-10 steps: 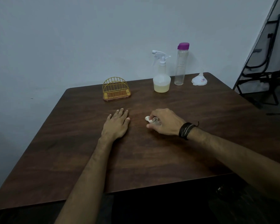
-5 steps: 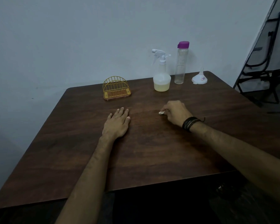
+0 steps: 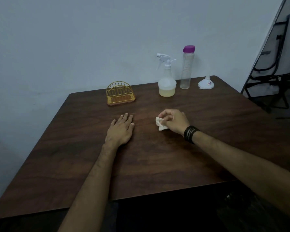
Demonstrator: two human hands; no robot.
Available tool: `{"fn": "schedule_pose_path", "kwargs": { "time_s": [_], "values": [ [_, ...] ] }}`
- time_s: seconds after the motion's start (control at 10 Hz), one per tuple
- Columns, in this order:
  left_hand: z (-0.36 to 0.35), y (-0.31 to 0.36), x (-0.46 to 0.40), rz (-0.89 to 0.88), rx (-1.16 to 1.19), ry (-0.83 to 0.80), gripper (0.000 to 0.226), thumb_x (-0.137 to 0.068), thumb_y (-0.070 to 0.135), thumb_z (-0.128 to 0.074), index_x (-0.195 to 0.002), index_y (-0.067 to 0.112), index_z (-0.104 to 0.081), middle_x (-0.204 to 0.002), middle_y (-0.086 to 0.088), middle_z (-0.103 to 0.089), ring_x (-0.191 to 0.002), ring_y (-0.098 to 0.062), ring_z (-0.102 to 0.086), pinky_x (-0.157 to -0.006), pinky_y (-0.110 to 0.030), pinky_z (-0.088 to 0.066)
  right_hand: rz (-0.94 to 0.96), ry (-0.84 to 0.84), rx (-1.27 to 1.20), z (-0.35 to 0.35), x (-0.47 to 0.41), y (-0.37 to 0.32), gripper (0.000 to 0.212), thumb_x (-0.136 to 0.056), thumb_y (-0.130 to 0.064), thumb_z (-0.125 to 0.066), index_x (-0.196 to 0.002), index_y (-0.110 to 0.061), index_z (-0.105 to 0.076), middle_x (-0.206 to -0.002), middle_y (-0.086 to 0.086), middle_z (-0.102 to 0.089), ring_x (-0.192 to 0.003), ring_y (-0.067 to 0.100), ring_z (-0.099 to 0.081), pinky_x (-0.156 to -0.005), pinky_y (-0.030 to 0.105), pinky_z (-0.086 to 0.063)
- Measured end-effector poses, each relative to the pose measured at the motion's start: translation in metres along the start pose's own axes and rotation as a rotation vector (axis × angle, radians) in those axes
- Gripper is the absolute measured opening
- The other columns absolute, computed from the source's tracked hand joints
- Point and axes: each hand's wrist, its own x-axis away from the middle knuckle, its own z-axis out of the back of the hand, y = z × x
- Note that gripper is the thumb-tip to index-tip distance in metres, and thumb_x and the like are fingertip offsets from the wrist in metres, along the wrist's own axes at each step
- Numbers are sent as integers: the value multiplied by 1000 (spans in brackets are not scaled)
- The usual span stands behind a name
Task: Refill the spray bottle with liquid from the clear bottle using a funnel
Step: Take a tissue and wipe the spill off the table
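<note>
Person, two forearms and hands in view, head camera.

Left hand (image 3: 120,129): bare; no ring, watch or band visible. Left forearm: bare up to the frame's lower edge, no sleeve showing; fine hair along its length.

Right hand (image 3: 174,121): bare; no ring visible on the fingers that show. Right forearm: bare, no sleeve in frame.

Wristband (image 3: 190,134): black, worn on the right wrist; made of several narrow strands lying side by side, wrapped close to the wrist. Material cannot be told in the dim light.
</note>
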Motion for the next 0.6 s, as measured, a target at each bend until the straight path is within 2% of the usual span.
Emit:
{"fn": "schedule_pose_path", "kwargs": {
  "time_s": [0.1,0.2,0.3,0.4,0.5,0.6],
  "values": [
    [-1,-1,-1,-4,-1,-1,55,-111,39,-21,-163,22,-16,-171,0,-8,-157,-17,-5,-126,-44,-6,283,101,268,-2,2,8,18,-87,-3,-65,-87,-18,-75,-82,-6,-72,-70,-3,-60,-67,22,-52],
    [-2,-2,-3,-3,0,-10,55,-111,40,-20,-163,23,-15,-171,1,-7,-157,-16,-4,-126,-44,-5,408,55,396,-5,11,7,17,-84,0,-63,-90,-11,-74,-95,3,-71,-84,16,-68,-75,34,-57],
    [-3,-2,-2,-5,-6,-7,55,-111,40,-20,-163,23,-14,-171,1,-7,-157,-16,-4,-126,-44,-5,429,3,422,-3,29,-2,11,-86,-18,-65,-89,-13,-74,-94,0,-68,-82,16,-65,-74,33,-56],
    [-3,-3,-3,-5,-12,-3,55,-111,40,-21,-163,23,-14,-171,0,-7,-157,-16,-4,-126,-44,-5,474,-131,400,-11,56,-17,9,-90,-23,-67,-90,-18,-74,-96,-4,-68,-84,8,-63,-76,26,-54],
    [-3,-2,-4,-3,-19,-6,55,-111,40,-21,-163,22,-14,-171,0,-7,-157,-17,-4,-126,-44,-6,487,-218,376,-17,59,-23,7,-91,-15,-67,-91,-21,-72,-100,-7,-69,-89,3,-61,-80,21,-51],
    [-3,-1,-2,-2,-16,-6,55,-111,40,-20,-163,22,-15,-171,0,-7,-157,-17,-5,-126,-44,-6,367,-169,390,-5,25,-15,16,-89,-10,-68,-95,-25,-69,-106,-5,-69,-98,7,-62,-85,26,-53]
  ]
}}
